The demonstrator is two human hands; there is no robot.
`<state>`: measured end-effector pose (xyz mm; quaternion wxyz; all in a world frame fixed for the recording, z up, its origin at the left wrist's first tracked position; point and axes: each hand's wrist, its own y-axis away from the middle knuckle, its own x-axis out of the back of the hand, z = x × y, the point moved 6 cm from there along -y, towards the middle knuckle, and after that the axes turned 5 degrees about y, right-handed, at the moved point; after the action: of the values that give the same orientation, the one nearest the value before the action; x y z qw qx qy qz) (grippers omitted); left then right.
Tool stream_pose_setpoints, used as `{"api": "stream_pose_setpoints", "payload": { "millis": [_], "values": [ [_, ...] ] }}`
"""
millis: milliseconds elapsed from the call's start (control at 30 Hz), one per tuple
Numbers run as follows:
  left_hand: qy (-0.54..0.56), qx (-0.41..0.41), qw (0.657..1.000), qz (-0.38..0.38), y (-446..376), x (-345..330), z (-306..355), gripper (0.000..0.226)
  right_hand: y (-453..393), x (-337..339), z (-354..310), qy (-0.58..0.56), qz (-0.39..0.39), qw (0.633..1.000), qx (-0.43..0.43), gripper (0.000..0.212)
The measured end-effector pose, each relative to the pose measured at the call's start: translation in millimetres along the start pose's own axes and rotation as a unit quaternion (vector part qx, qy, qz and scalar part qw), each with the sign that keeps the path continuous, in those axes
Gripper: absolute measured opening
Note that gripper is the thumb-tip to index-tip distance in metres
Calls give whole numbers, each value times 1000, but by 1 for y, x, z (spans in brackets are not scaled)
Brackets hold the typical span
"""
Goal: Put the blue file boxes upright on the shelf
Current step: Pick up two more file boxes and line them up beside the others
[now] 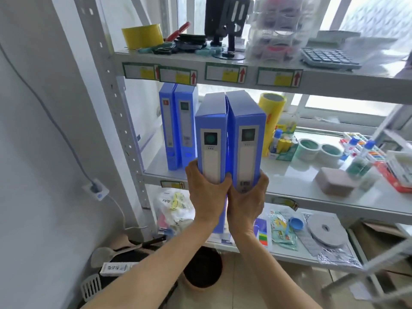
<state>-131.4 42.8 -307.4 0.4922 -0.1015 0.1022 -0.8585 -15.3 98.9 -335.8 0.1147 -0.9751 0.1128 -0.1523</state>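
Two blue file boxes stand upright at the left end of the middle shelf [289,175]: one [167,128] against the frame post, the other [186,128] beside it. I hold two more blue file boxes upright, side by side, in front of that shelf's edge. My left hand [206,197] grips the bottom of the left held box [210,134]. My right hand [247,199] grips the bottom of the right held box [246,134]. Their spines with grey labels face me.
A yellow tape roll [270,121], glue bottles [277,137], two green-filled tubs [308,149] and a pinkish block [336,181] sit to the right on the middle shelf. The top shelf holds a calculator [327,58] and tape. A bin [202,268] stands on the floor.
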Motion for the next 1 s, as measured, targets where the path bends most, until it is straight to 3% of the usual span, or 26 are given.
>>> {"api": "stream_pose_setpoints", "payload": {
  "millis": [167,433,1000],
  "values": [
    [1,-30,999,18,-54,-32,-3,75,-48,-42,-6,-75,-4,996,38,63],
    [-33,-38,999,21,-124,-76,-24,79,-114,-109,5,-95,-41,993,55,62],
    [68,41,997,2,-160,-113,-79,82,-154,-166,52,-82,-120,987,67,75]
  ]
}}
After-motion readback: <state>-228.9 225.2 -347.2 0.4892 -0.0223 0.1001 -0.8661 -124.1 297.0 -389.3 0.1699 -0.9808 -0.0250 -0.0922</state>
